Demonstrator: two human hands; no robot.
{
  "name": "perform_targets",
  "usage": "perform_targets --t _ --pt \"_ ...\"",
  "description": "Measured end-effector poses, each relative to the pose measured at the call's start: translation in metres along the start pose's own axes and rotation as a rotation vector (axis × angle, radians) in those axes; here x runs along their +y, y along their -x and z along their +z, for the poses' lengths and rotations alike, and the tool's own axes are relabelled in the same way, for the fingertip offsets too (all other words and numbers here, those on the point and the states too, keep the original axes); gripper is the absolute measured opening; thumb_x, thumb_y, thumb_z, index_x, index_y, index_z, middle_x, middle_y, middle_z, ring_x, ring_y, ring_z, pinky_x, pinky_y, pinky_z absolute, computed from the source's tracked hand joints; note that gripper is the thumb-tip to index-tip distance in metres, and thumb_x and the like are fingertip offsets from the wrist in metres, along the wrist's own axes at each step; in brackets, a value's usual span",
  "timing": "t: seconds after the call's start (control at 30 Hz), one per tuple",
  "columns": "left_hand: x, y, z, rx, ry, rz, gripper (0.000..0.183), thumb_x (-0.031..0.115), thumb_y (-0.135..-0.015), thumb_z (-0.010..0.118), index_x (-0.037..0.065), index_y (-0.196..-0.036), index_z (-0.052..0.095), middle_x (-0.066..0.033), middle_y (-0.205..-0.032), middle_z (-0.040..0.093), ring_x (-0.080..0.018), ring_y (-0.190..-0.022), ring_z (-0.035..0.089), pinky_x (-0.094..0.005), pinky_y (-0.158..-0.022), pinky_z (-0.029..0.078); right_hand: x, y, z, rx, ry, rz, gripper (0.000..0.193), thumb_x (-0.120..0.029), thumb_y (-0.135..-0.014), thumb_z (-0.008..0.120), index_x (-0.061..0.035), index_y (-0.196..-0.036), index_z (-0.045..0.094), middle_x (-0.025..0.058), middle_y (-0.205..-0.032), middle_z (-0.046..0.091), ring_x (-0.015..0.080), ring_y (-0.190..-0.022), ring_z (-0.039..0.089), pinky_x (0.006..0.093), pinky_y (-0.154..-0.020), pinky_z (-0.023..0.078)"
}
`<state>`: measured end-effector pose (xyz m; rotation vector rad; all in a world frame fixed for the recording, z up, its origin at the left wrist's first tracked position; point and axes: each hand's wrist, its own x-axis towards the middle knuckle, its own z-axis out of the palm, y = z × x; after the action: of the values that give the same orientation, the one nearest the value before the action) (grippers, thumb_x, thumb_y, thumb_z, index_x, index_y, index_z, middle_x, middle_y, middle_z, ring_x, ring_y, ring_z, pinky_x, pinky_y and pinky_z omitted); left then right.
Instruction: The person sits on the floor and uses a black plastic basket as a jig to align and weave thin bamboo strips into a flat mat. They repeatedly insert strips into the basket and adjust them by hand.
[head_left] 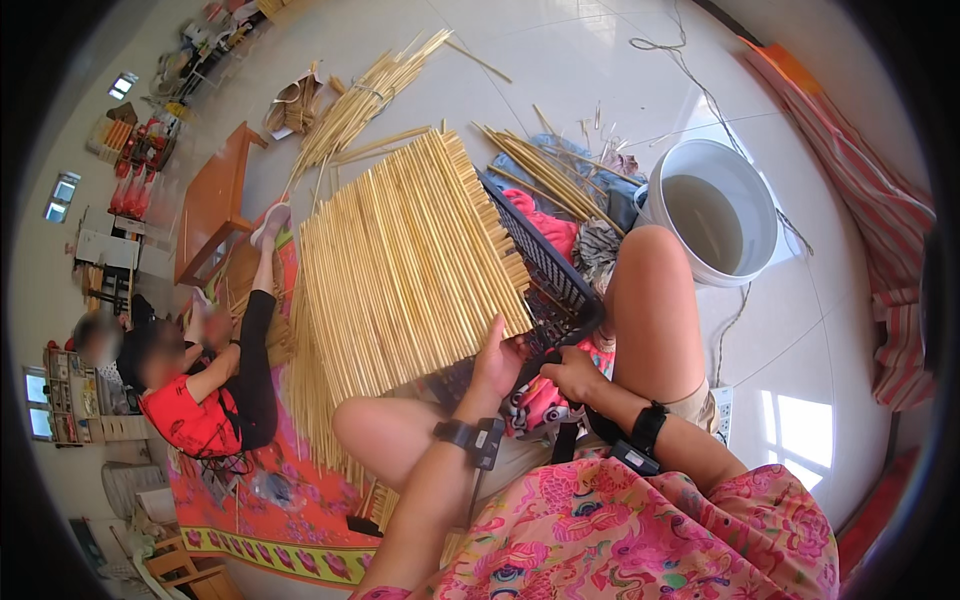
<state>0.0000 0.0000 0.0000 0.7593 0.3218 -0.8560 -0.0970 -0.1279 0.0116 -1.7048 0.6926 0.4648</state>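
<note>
A large mat of straw-coloured sticks, laid side by side, slopes across a dark plastic basket in front of me. My left hand is at the mat's near right corner, thumb on the sticks and fingers curled at the edge. Just right of it, my right hand is closed on a dark, narrow thing that reaches toward my left hand. Its kind is hard to make out. Both wrists wear black bands.
A white bucket stands by my right knee. Loose sticks lie on cloths behind the basket, beyond them a tied bundle. On a red floral mat, a person in red sits left, near a wooden bench. Cords cross the right floor.
</note>
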Motion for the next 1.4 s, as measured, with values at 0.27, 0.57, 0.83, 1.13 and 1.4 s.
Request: perform_targets --t 0.27,0.57,0.83,1.13,1.4 --pt "0.001 0.002 0.008 -0.017 -0.01 -0.018 0.027 0.037 -0.091 0.054 0.012 -0.101 0.055 0.0027 -0.083 0.057 -0.0086 -0.068 0.05 -0.023 -0.062 0.045 0.008 0.0 -0.002 0.061 -0.013 -0.034 0.042 -0.035 -0.068 0.063 0.0056 -0.079 0.063 0.0224 -0.074 0.063 0.0314 -0.074 0.065 0.0383 -0.069 0.049" --pt "0.002 0.003 0.003 0.021 -0.031 -0.013 0.028 0.038 -0.09 0.055 0.012 -0.101 0.056 0.002 -0.083 0.057 -0.0087 -0.068 0.05 -0.0231 -0.064 0.045 -0.007 0.008 -0.008 -0.018 0.048 0.046 0.044 -0.039 -0.068 0.062 0.0027 -0.083 0.065 0.0208 -0.078 0.064 0.0321 -0.077 0.064 0.0384 -0.07 0.049" --pt "0.004 0.007 0.006 0.003 -0.018 -0.029 0.028 0.037 -0.09 0.055 0.012 -0.103 0.055 0.0016 -0.084 0.058 -0.009 -0.069 0.05 -0.0225 -0.064 0.046 -0.009 0.011 -0.007 -0.013 0.067 -0.003 0.042 -0.037 -0.068 0.061 0.0035 -0.079 0.064 0.0222 -0.076 0.064 0.0323 -0.076 0.064 0.0385 -0.07 0.049" --pt "0.003 0.006 0.005 -0.014 -0.02 -0.013 0.029 0.037 -0.091 0.054 0.011 -0.103 0.055 0.0014 -0.084 0.057 -0.009 -0.068 0.049 -0.023 -0.063 0.045 -0.014 0.015 -0.007 0.016 0.057 0.005 0.04 -0.03 -0.069 0.062 0.0084 -0.081 0.061 0.0246 -0.075 0.062 0.0339 -0.075 0.064 0.0388 -0.07 0.049" --pt "0.004 0.005 0.009 0.009 -0.008 -0.017 0.029 0.037 -0.092 0.053 0.011 -0.105 0.054 0.0011 -0.085 0.058 -0.0089 -0.068 0.049 -0.0241 -0.063 0.045 0.008 0.004 -0.002 0.055 0.041 -0.078 0.04 -0.028 -0.071 0.063 0.0083 -0.087 0.057 0.0221 -0.073 0.061 0.0295 -0.071 0.063 0.0371 -0.064 0.049"
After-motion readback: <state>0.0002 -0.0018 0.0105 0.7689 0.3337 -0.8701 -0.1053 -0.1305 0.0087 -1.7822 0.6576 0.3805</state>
